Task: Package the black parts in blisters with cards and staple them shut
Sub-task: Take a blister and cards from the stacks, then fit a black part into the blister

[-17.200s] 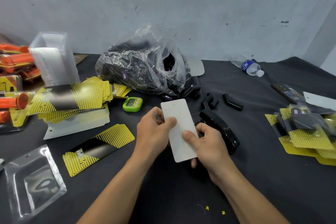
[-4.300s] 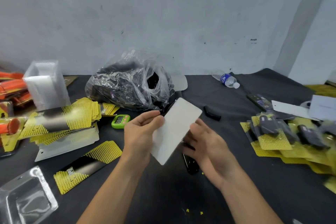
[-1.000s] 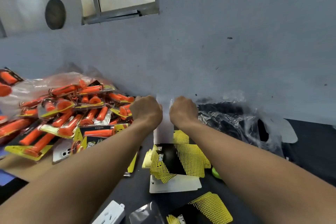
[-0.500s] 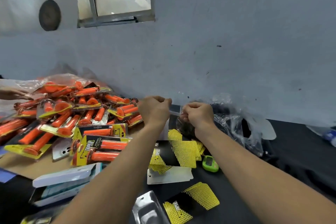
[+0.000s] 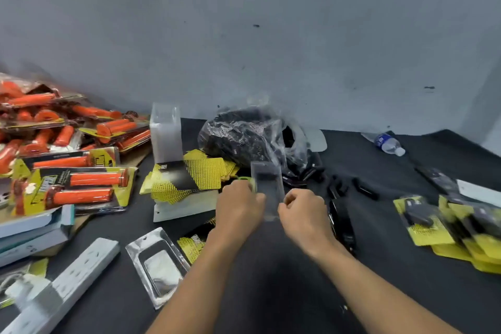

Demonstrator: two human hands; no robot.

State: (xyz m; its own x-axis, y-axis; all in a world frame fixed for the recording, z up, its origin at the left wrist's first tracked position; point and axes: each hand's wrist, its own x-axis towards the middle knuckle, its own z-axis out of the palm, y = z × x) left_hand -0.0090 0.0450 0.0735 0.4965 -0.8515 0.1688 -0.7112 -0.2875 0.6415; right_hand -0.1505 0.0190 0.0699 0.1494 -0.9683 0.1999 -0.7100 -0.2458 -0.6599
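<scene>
A clear empty blister is held upright between my left hand and my right hand, each pinching one side edge, above the black table. Behind it lies a clear bag of black parts, with loose black parts to its right. A stack of clear blisters stands at the back. Yellow and black cards are piled left of my hands. A black stapler lies just right of my right hand. Finished packages sit at the right.
Orange-grip packages heap up at the left. A white power strip and another empty blister lie near the front left. A water bottle lies at the back right. Boxes are stacked at the left edge.
My hands have drawn back from the blister stack toward me, carrying one clear blister. The view has dropped and swung right, showing the table's right side again.
</scene>
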